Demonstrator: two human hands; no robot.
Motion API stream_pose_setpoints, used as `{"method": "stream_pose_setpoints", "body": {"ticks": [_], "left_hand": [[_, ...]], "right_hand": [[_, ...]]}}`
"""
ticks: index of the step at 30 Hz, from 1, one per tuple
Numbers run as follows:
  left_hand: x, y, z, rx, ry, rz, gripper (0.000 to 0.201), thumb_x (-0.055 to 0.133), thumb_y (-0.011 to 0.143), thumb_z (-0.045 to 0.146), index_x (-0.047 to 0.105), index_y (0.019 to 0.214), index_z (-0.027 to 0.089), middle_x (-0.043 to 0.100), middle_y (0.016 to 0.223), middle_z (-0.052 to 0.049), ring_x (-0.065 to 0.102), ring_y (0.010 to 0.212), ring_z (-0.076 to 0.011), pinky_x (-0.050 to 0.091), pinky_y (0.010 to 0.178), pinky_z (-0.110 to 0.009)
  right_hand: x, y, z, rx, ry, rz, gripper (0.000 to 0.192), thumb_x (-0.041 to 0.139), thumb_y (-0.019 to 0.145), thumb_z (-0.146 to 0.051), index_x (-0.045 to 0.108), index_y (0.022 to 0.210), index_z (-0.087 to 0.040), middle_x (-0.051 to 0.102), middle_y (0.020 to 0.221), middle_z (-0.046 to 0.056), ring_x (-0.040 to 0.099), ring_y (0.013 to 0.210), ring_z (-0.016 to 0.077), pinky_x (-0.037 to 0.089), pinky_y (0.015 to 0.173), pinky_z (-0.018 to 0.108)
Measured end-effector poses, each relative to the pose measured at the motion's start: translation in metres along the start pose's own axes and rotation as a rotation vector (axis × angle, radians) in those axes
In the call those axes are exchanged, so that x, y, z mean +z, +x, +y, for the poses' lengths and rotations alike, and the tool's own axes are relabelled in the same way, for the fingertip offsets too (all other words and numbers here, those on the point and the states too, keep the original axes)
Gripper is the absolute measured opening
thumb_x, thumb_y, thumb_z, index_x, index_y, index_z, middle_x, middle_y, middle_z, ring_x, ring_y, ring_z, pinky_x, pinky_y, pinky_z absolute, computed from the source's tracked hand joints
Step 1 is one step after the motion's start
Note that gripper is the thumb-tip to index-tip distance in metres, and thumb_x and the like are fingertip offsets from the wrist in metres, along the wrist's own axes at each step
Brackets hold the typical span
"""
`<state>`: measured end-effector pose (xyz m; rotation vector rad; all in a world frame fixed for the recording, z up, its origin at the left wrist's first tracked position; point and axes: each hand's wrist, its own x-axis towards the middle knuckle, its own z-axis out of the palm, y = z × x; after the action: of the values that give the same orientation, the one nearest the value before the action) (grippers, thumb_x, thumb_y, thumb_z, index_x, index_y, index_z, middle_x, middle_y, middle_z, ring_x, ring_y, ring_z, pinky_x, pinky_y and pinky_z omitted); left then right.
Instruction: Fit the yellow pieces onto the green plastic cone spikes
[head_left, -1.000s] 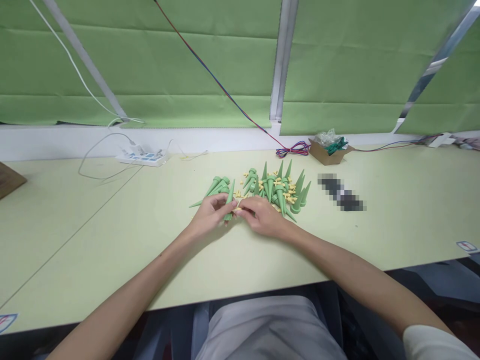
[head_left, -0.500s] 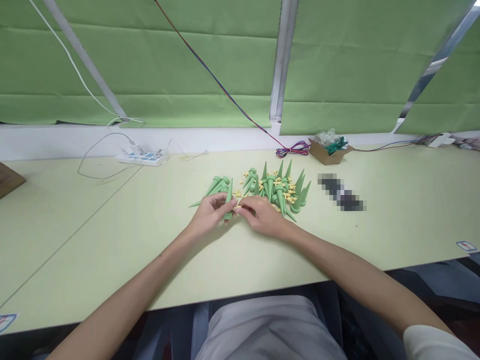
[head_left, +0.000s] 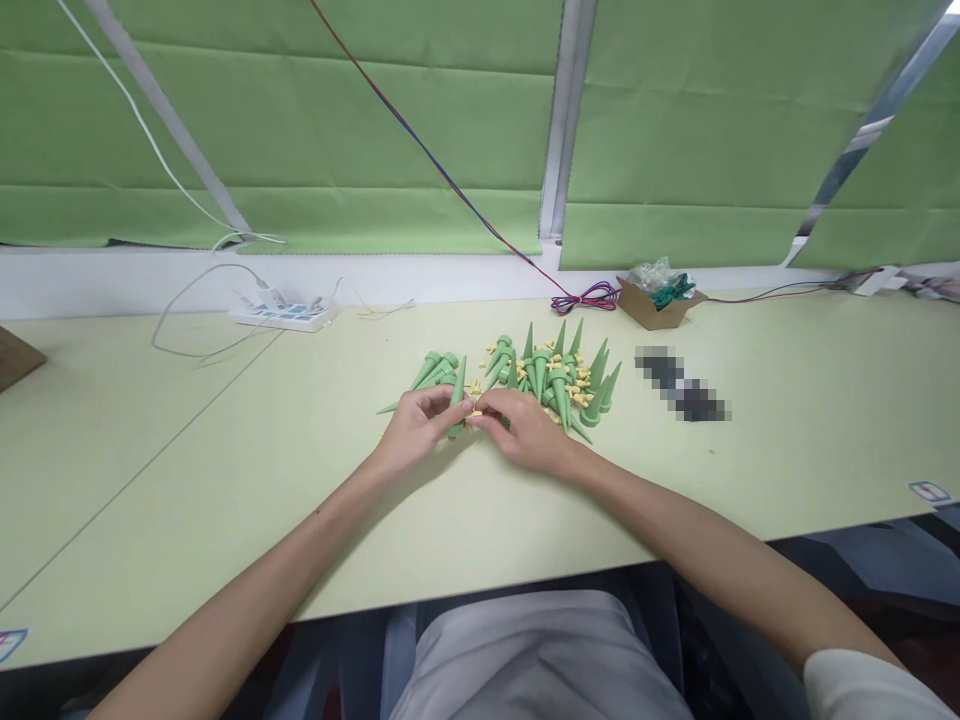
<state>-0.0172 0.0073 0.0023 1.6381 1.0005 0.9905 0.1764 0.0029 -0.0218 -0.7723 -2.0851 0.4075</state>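
My left hand is closed around a green plastic watering spike, its narrow tip pointing up. Right beside it, my right hand pinches a small yellow plastic valve piece at the side of that spike; the fingers cover most of it. Whether the yellow piece sits in the spike I cannot tell. Beyond my right hand lies a pile of green spikes, some standing on their wide ends, with loose yellow pieces among them. Several more green spikes lie together behind my left hand.
A cardboard box holding clear plastic and green material stands at the back, next to a coiled red-and-blue cable. A white power strip with cords lies at the back left. To the right is a pixelated dark object on the pale table.
Both hands stay nearly in place, the right fingers shifting slightly at the yellow piece. The view has moved a little; the pile looks the same.
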Motion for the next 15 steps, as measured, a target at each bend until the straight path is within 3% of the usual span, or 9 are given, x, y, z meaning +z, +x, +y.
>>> {"method": "stream_pose_setpoints", "body": {"ticks": [15], "left_hand": [[-0.0003,0.0003,-0.0015,0.010,0.008,0.025,0.038,0.075,0.082,0.049,0.062,0.066,0.017,0.054,0.064,0.000,0.046,0.057,-0.0118,0.035,0.053,-0.026]], "right_hand": [[0.0005,-0.0006,0.0021,-0.025,-0.037,-0.019,0.018,0.054,0.102,-0.026,0.061,0.087,-0.018,0.066,0.081,0.002,0.056,0.073,0.0160,0.041,0.077,0.030]]}}
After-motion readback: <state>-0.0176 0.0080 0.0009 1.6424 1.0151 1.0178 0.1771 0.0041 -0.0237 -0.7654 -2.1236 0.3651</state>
